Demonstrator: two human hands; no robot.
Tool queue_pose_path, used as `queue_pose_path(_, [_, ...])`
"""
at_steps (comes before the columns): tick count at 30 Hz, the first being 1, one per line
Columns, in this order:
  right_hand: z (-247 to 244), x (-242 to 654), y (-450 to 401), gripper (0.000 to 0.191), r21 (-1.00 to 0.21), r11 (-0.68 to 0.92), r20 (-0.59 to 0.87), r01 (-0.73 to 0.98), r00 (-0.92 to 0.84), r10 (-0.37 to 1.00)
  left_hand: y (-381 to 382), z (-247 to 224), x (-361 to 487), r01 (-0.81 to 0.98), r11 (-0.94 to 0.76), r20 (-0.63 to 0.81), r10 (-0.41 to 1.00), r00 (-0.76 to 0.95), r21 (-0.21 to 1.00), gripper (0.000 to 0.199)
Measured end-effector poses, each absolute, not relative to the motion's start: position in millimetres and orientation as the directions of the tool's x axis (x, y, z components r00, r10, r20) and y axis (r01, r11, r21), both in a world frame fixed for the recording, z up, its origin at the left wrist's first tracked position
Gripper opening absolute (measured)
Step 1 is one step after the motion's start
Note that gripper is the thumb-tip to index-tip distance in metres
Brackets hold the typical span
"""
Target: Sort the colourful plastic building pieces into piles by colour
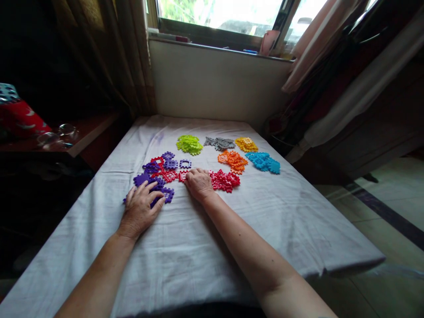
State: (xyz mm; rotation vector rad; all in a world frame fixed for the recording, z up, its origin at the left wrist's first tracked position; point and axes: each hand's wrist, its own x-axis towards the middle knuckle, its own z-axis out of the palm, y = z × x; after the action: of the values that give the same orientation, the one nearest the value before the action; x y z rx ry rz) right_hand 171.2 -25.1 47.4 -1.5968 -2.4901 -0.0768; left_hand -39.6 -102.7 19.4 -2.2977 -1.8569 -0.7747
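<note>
My left hand [141, 210] lies on a pile of purple interlocking plastic pieces [142, 179], its fingers spread. A purple window-shaped piece [168, 194] shows just beyond its thumb side. Near the middle, my right hand [199, 183] is closed, its fingertips on a red interlocking piece [182, 176]; the hand hides part of that piece. To its right sits a heap of red pieces [225, 180]. Between and beyond the hands, red window pieces [170, 176] mix with purple ones [171, 164], and a purple open frame [185, 160] lies apart.
Farther back are piles in lime green [189, 145], grey [220, 143], yellow [246, 144], orange [232, 160] and blue [264, 162]. A pale cloth [185, 251] covers the table. Drinking glasses [54, 138] stand on a side surface at left; clothes [354, 88] hang at right.
</note>
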Motion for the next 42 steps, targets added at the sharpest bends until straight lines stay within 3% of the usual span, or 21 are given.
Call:
queue_pose_path(5, [44.7, 184.7, -34.4, 0.025, -0.1, 0.423, 0.324, 0.901, -0.372, 0.869, -101.9, 17.8, -40.8, 0.935, -0.257, 0.435, 0.891, 0.13, 0.246, 0.027])
queue_pose_path(10, [46.9, 228.7, -32.8, 0.03, -0.289, 0.225, 0.528, 0.93, -0.041, 0.848, -101.8, 15.9, -41.9, 0.934, -0.262, 0.437, 0.889, 0.136, 0.242, 0.03])
queue_pose_path(15, [41.9, 270.6, -30.2, 0.03, -0.404, 0.019, 0.472, 0.915, 0.191, 0.861, -101.5, 16.0, -40.1, 0.931, -0.265, 0.44, 0.888, 0.135, 0.25, 0.03])
queue_pose_path(24, [41.3, 285.9, -30.0, 0.033, -0.387, -0.046, 0.456, 0.921, 0.235, 0.858, -101.7, 16.6, -39.2, 0.928, -0.268, 0.432, 0.891, 0.137, 0.259, 0.026])
queue_pose_path(28, [53.8, 248.4, -32.8, 0.03, -0.33, 0.109, 0.414, 0.938, 0.04, 0.909, -102.4, 16.5, -38.0, 0.927, -0.261, 0.433, 0.892, 0.126, 0.27, 0.024])
queue_pose_path(33, [57.6, 168.4, -30.4, 0.028, -0.257, 0.376, 0.223, 0.89, -0.324, 0.92, -103.0, 18.0, -39.0, 0.924, -0.26, 0.428, 0.896, 0.121, 0.282, 0.022])
queue_pose_path(38, [54.4, 128.9, -23.1, 0.041, -0.224, 0.378, 0.144, 0.898, -0.353, 0.924, -103.9, 19.6, -40.2, 0.923, -0.245, 0.425, 0.899, 0.102, 0.298, 0.021])
queue_pose_path(42, [50.9, 124.4, -19.8, 0.034, -0.192, 0.381, 0.15, 0.904, -0.357, 0.922, -103.7, 20.3, -39.4, 0.92, -0.239, 0.417, 0.904, 0.093, 0.312, 0.02])
